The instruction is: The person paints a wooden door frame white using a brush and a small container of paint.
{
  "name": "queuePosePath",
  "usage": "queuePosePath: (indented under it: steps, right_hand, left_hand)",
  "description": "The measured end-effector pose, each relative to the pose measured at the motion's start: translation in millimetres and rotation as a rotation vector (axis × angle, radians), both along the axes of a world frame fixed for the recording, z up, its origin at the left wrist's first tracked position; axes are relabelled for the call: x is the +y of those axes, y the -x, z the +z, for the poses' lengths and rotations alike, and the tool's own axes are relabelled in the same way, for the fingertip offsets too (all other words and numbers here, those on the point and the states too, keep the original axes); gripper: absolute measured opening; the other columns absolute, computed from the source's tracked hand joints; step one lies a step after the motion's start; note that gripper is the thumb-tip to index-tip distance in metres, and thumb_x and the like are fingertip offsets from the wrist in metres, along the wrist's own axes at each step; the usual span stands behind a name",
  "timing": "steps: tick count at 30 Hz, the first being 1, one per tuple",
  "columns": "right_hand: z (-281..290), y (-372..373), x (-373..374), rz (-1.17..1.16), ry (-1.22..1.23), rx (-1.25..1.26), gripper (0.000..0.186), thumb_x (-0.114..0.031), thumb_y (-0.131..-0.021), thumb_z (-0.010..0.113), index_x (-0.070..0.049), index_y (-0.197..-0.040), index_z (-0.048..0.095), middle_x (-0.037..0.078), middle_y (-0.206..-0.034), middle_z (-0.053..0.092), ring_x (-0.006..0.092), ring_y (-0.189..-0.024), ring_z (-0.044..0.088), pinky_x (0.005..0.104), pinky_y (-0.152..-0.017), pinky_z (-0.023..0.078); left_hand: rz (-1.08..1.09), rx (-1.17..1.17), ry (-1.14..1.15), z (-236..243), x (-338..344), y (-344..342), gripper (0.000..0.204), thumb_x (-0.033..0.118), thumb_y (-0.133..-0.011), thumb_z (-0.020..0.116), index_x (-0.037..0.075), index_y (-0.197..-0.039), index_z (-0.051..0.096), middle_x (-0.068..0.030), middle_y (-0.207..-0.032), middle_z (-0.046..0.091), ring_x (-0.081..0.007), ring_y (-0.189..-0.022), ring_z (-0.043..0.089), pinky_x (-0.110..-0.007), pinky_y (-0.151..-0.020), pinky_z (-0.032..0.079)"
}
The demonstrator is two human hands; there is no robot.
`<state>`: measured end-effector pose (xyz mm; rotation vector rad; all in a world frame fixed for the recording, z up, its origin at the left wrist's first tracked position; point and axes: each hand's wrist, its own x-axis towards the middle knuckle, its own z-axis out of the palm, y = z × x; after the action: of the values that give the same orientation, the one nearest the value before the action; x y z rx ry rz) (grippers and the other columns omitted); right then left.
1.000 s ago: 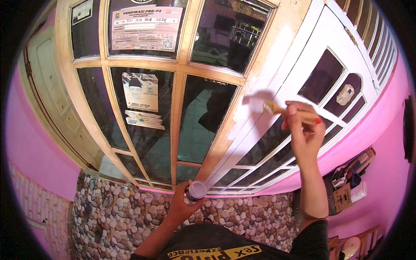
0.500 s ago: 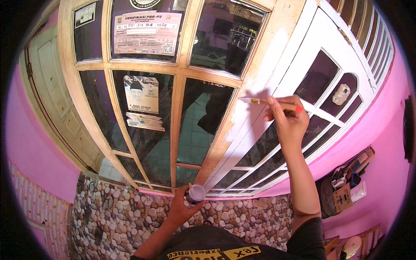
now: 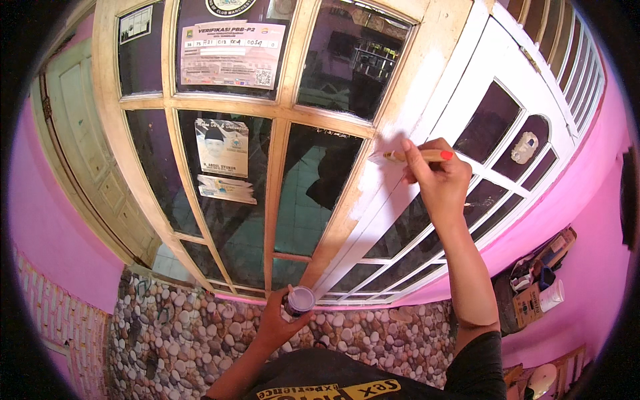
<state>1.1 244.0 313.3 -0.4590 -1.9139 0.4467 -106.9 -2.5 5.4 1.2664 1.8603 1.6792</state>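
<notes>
Left hand (image 3: pixel 283 323), near: clamped round paint cup (image 3: pixel 301 300). Right hand (image 3: pixel 445 183), farther: clamped on brush (image 3: pixel 432 155), at part-white wooden frame (image 3: pixel 365 193).

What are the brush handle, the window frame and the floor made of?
Brush handle: probably wood, smooth, tan with a red end. Window frame: probably wood, yellowish-tan, patchily coated white along the right side. Floor: perhaps printed tile or set stones; only the pebble pattern shows.

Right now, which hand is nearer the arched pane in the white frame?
Right. The right hand, gripping the paintbrush, is left of and slightly below the arched pane; the left hand, holding the paint cup, is farther off, much lower and further left.
</notes>
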Motion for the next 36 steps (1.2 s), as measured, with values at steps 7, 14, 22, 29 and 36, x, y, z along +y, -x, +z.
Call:
queuePosePath:
  steps: [7,14,22,29,36]
  right_hand:
    - [55.8,6.7,-6.2,0.01,-0.11,0.387,0.024,-0.01,-0.092,0.078,0.002,-0.074,0.068,0.007,-0.071,0.068,0.0105,-0.056,0.064,0.025,-0.05,0.05]
    - [4.8,5.2,-7.5,0.021,0.017,-0.013,0.027,-0.012,-0.092,0.079,0.001,-0.072,0.067,0.004,-0.068,0.066,0.0086,-0.053,0.062,0.0228,-0.047,0.044]
    - [52.8,6.0,-7.8,0.034,-0.135,0.387,0.023,-0.01,-0.094,0.076,0.003,-0.076,0.069,0.007,-0.072,0.068,0.0099,-0.055,0.062,0.0237,-0.047,0.048]
    - [12.7,4.5,-1.0,0.019,-0.023,0.193,0.025,-0.016,-0.094,0.077,0.001,-0.079,0.068,0.007,-0.068,0.067,0.0107,-0.054,0.061,0.024,-0.05,0.049]
    - [-3.8,-38.1,-37.5,-0.022,0.143,0.286,0.026,-0.014,-0.098,0.072,0.006,-0.083,0.064,0.011,-0.078,0.065,0.0141,-0.059,0.064,0.0265,-0.053,0.053]
  left_hand:
    - [-0.008,0.027,-0.047,-6.6,4.1,3.4,0.081,0.033,-0.073,0.095,0.001,-0.133,0.051,-0.0143,-0.117,0.061,-0.026,-0.106,0.064,-0.038,-0.091,0.052]
    - [0.015,0.015,-0.01,-7.9,-0.2,3.7,0.08,0.035,-0.072,0.095,0.001,-0.132,0.053,-0.0141,-0.117,0.061,-0.0255,-0.107,0.063,-0.037,-0.09,0.051]
    - [-0.037,-0.007,0.062,1.2,-2.1,5.9,0.086,0.038,-0.076,0.091,0.0,-0.139,0.047,-0.0203,-0.124,0.062,-0.0312,-0.117,0.063,-0.044,-0.099,0.05]
    - [-0.063,-0.055,0.097,7.7,-2.2,3.4,0.084,0.035,-0.077,0.091,-0.001,-0.138,0.047,-0.0199,-0.124,0.063,-0.0303,-0.117,0.063,-0.043,-0.099,0.049]
    - [-0.02,-0.022,0.08,8.3,3.4,2.6,0.08,0.031,-0.078,0.091,-0.001,-0.137,0.047,-0.0207,-0.125,0.062,-0.0307,-0.117,0.062,-0.043,-0.1,0.049]
